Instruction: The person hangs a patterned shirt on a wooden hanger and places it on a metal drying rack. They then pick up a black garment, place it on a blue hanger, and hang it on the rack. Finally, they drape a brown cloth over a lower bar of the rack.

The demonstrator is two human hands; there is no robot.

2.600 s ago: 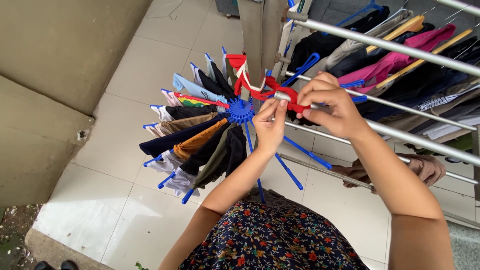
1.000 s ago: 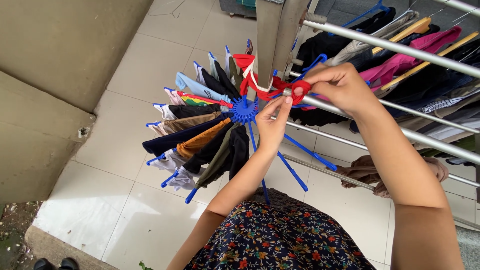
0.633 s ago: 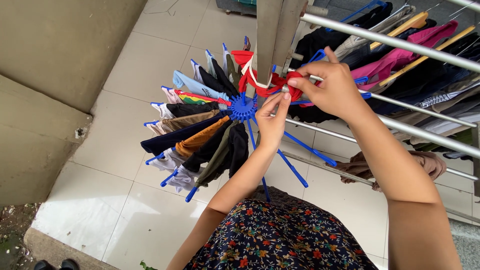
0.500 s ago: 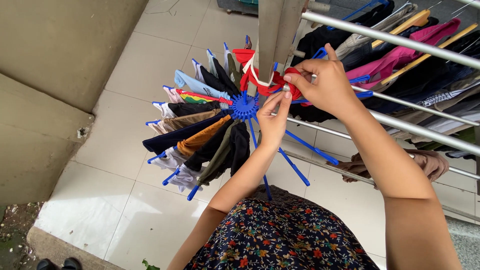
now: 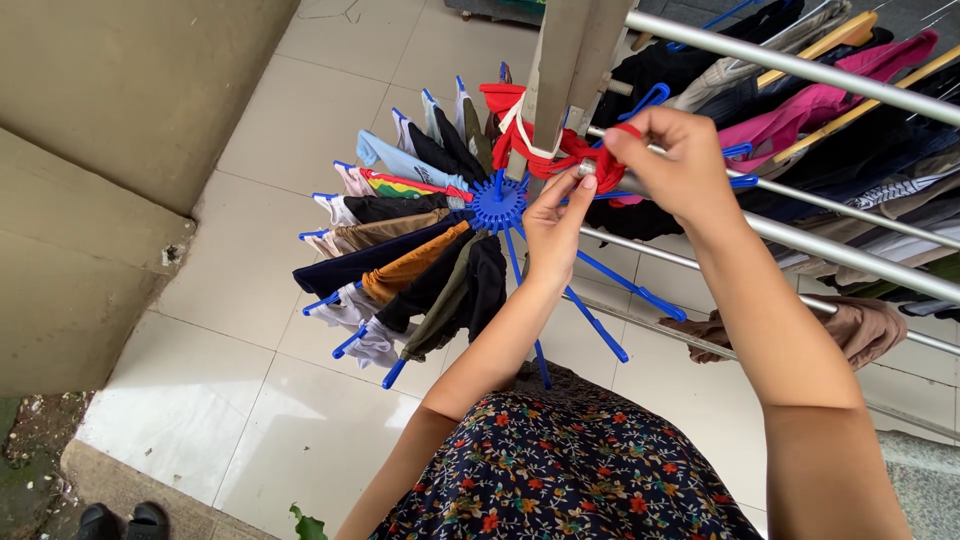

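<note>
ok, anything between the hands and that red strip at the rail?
Nothing visible. The right hand and left hand both already touch the red strip where it wraps the metal rail, beside the blue hanger hub.

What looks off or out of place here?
A brown garment droops in a heap off the lowest rail, bunched rather than spread. The blue round hanger carries clothes on its left spokes only; the right spokes are bare.

Home laundry yard: laden drying rack (image 5: 850, 240)
</note>
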